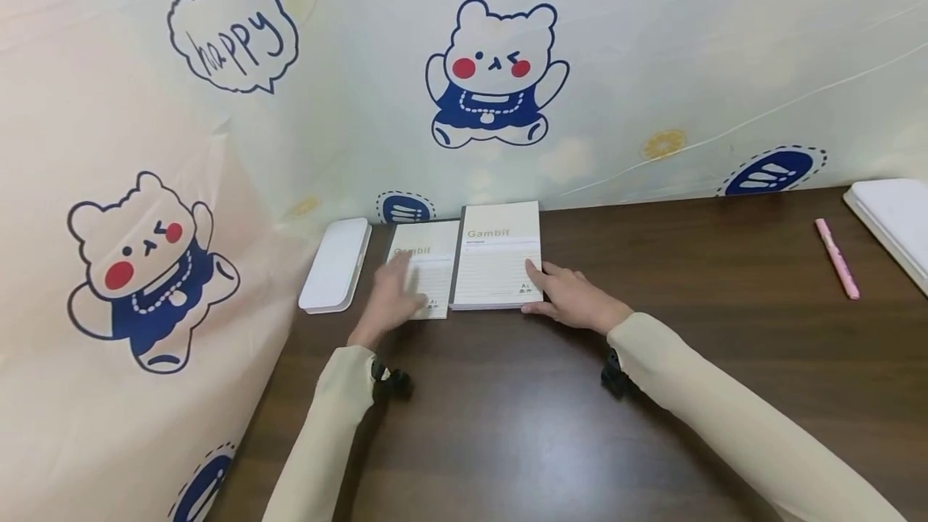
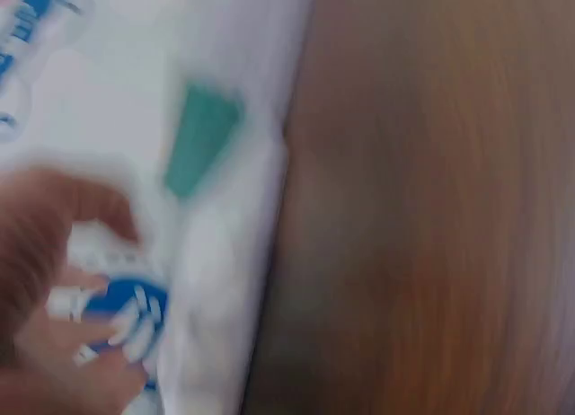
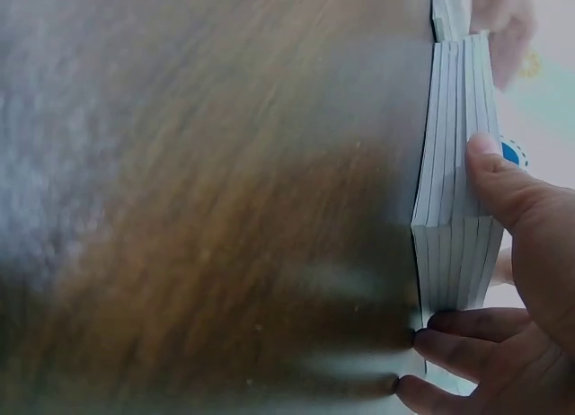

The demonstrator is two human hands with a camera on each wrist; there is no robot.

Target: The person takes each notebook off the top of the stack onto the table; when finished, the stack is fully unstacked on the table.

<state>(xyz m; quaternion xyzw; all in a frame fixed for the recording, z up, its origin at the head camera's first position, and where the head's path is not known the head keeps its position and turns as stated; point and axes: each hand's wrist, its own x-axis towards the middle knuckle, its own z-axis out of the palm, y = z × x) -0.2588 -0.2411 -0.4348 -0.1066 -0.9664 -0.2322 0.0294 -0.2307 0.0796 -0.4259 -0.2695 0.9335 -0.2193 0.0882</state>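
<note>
Two piles of cream "Gambit" notebooks lie side by side at the back of the table in the head view. Around the near right corner of the taller notebook stack (image 1: 500, 264), my right hand (image 1: 576, 296) rests. In the right wrist view its thumb (image 3: 508, 186) touches the page edges, while the fingers lie along the adjoining side near the tabletop. My left hand (image 1: 391, 300) is over the lower notebook (image 1: 435, 288), partly covering it. Motion blurs this hand (image 2: 54, 280) in the left wrist view; its fingers look loosely bent, and no held thing shows.
A white case (image 1: 335, 264) lies left of the notebooks. Far right are a pink pen (image 1: 837, 258) and a white stack (image 1: 895, 224). A printed cloth (image 1: 609, 79) hangs behind the dark wooden table (image 1: 507, 409). A blurred green patch (image 2: 205, 136) shows in the left wrist view.
</note>
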